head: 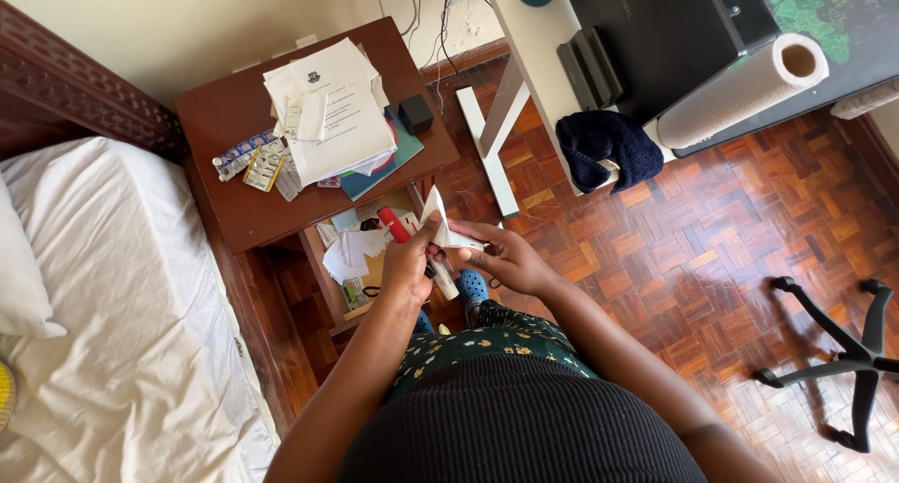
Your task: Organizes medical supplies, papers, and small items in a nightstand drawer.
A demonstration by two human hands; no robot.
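Hands meet above the open drawer [361,267] of a brown nightstand [281,197]: the left hand [409,263] is curled shut around a red-capped marker [394,224] and a white tube [444,280], while the right hand [510,258] pinches a folded white paper [440,222] between closed fingers. On the nightstand top, far and left of the hands, lie a stack of papers [332,108], blister packs of pills [257,163] and a small black box [415,113], with a white bed [112,296] further left. To the right, a desk [538,47] carries a paper towel roll [740,89] and a dark blue cloth [604,146], and a chair base [843,352] stands on the parquet floor [712,249].
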